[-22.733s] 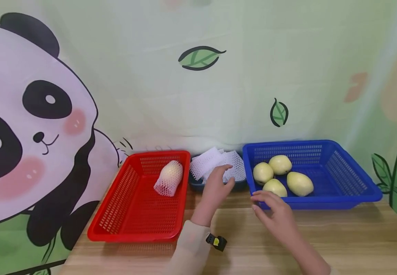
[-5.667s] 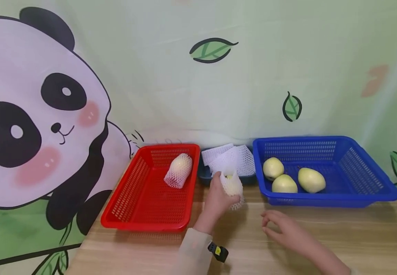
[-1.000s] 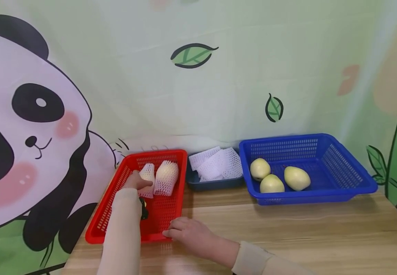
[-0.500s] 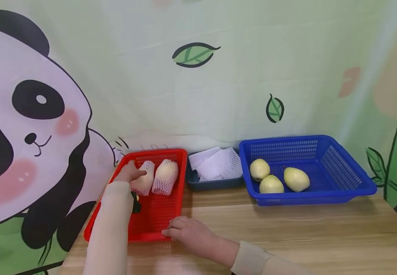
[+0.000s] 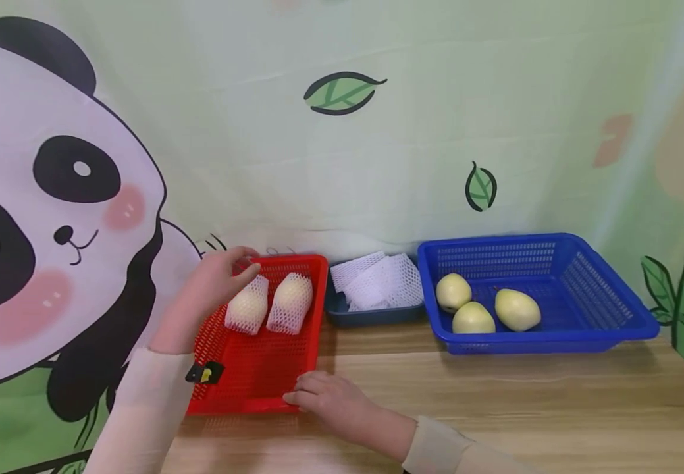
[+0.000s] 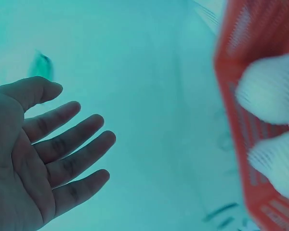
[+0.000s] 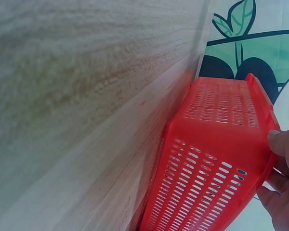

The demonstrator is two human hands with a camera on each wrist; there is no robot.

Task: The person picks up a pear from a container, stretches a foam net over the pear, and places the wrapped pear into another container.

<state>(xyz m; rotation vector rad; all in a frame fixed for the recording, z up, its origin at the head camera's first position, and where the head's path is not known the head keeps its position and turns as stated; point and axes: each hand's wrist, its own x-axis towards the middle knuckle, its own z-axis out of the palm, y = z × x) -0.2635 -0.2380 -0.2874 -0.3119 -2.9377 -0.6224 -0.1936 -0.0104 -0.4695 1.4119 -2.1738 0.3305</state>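
Panda-printed backdrop (image 5: 342, 178) rises behind the wooden worktop (image 5: 496, 401). My left hand (image 5: 214, 280), fingers (image 6: 82, 156) spread, hangs near the red basket (image 5: 259, 368), where two net-wrapped pears (image 5: 247, 307) lie side by side; my right hand (image 5: 338, 405) pinches its rim (image 5: 247, 406). Tugging that rim could roll the pears together; a snagging fingertip might pull a net (image 5: 290, 319) loose.

Your light-brown, wood-grained table (image 5: 555, 401) carried a rectangular, perforated red plastic basket (image 5: 264, 368) near its left edge, a small dark-blue tray (image 5: 371, 318) by the middle of its back edge, and, toward its back right corner, a rectangular, perforated blue plastic basket (image 5: 561, 337).
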